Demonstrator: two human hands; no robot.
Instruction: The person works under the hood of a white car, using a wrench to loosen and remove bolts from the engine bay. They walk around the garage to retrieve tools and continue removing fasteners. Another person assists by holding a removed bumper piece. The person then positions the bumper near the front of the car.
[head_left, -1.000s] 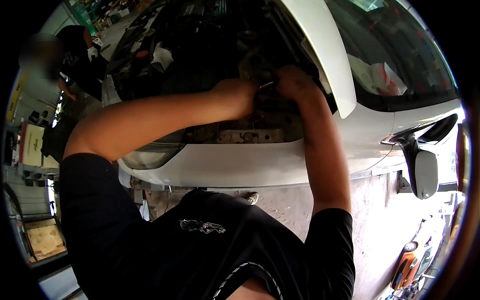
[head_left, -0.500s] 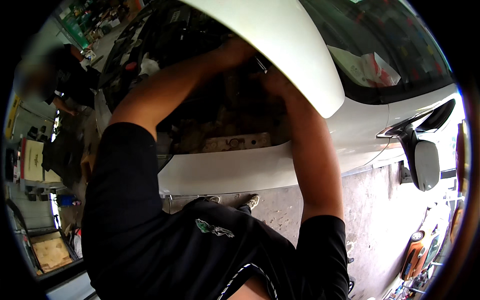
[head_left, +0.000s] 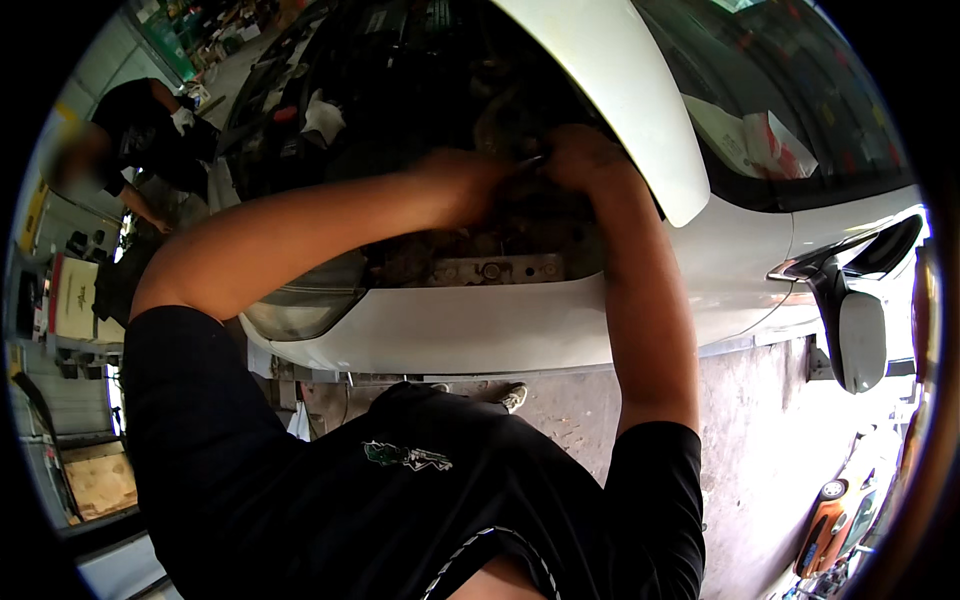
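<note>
White car: body (head_left: 470, 335) fills the middle and far part of the scene, its fender on the near side.
Orange car: body (head_left: 826, 530) at the near right, well apart from the white one.
Windshield: dark glass (head_left: 780, 85) at the far right, with a red-and-white packet (head_left: 778, 150) visible through it.
Engine bay: dark cavity (head_left: 400, 130) beyond the fender, both of the person's forearms reaching in over its near edge.
Hood: white panel (head_left: 625, 75) raised, between the bay and the windshield.
Co-worker: a bent figure (head_left: 145, 125) in dark clothing at the far left, one hand gloved in white.
Side mirror: white housing (head_left: 862, 340) on the right.
Headlamp: clear lens (head_left: 310, 302) at the fender's left end.
Bracket: pale metal strip (head_left: 497, 270) with holes, just inside the near edge.
Left hand (head_left: 465, 185): blurred in the bay, left of the metal piece; whether its fingers grip cannot be told.
Right hand (head_left: 582, 158): just right of the metal piece, fingers bent; their hold cannot be told.
White cloth: crumpled (head_left: 322, 118), left in the bay.
Metal piece: slim glint (head_left: 531, 161) between the hands, perhaps a tool's shaft.
Red cap: round (head_left: 286, 115), beside the cloth.
</note>
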